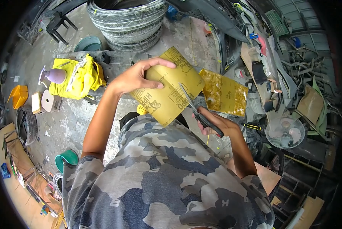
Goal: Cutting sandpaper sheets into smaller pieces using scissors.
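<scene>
My left hand [142, 76] grips a yellow sheet of sandpaper [159, 105] by its upper left part, thumb on the printed back and fingers along the far edge. The sheet curves in front of my body. In my right hand [218, 124] is a pair of scissors [203, 118] with black handles. Their metal blades reach up and left across the sheet's right part; whether they have cut into it I cannot tell. Just right of the sheet, a second, worn-looking yellow sandpaper sheet [226, 93] with whitish smears lies on a bench.
Stacked dusty tires [131, 23] stand ahead. To the left, a yellow cloth [77, 82] and a purple pump bottle [56, 75] rest on the bench. A green bucket [66, 160] sits at lower left. On the right are a fan [285, 131] and piled car parts.
</scene>
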`<state>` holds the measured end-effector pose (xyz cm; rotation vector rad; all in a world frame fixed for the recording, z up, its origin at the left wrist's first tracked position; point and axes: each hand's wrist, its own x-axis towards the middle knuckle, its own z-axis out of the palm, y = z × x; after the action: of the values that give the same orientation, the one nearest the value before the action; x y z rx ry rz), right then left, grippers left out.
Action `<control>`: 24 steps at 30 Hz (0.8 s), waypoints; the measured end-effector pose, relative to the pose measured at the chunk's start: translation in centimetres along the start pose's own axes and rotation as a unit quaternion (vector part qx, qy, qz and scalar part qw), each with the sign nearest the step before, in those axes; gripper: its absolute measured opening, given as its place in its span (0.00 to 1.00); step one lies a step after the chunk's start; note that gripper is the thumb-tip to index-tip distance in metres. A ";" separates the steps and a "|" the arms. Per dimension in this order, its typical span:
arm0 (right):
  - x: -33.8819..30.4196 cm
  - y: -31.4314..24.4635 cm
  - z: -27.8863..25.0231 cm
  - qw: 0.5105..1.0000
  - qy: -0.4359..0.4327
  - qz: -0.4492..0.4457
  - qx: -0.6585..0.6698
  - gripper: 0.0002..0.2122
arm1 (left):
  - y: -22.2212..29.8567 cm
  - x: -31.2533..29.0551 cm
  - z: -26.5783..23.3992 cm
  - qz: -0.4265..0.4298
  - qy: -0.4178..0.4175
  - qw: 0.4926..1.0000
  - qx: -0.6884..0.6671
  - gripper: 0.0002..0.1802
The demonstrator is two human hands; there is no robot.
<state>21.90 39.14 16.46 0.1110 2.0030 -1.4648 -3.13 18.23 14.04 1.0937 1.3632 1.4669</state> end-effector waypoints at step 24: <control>-0.3 3.3 0.6 0.999 0.044 -0.022 -0.017 0.27 | 0.2 -0.4 0.6 0.008 -0.017 1.000 0.012 0.28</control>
<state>23.79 39.96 13.83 0.1206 2.1129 -1.4745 -2.41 18.00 14.25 1.1425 1.3538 1.4404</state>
